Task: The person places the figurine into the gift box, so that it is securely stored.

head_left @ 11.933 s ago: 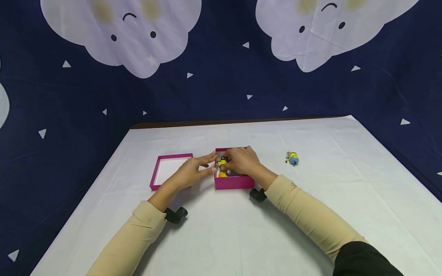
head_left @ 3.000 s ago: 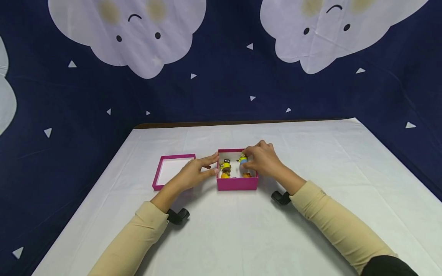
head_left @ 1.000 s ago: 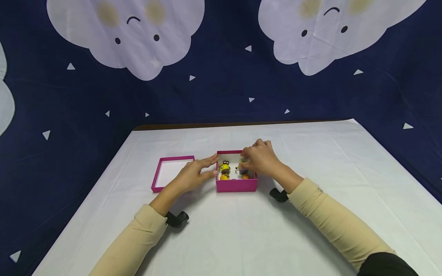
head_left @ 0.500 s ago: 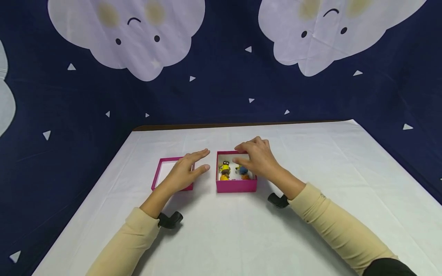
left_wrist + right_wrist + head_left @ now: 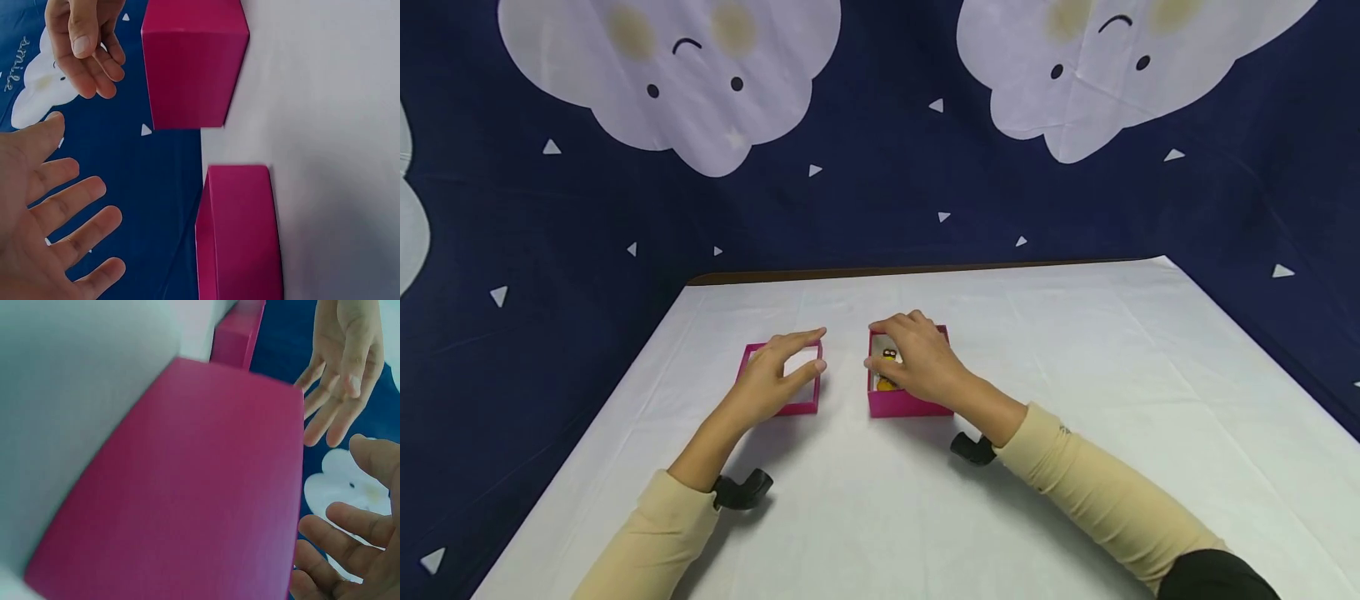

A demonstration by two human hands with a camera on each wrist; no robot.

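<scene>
In the head view my left hand (image 5: 767,385) hovers over the pink-rimmed box lid (image 5: 796,409), its thumb and fingers spread apart. The lid lies on the table with its white inside facing up. My right hand (image 5: 922,360) is above the pink box (image 5: 910,405), fingers extended and thumb apart, with nothing between them. A small yellow toy figure (image 5: 887,382) shows inside the box at the left; my right hand hides the rest of the contents. Both wrist views show the left palm (image 5: 37,219) and right palm (image 5: 375,550) bare.
A white cloth covers the table (image 5: 865,517). Behind it hangs a dark blue curtain (image 5: 880,208) printed with white clouds and triangles. Black wrist cameras sit under both wrists, close to the tabletop. The lid stands left of the box with a gap between.
The blue-and-yellow figure, first on the table at right, was put in the box and released. My left hand left the box's side and moved left over the lid; my right hand shifted left.
</scene>
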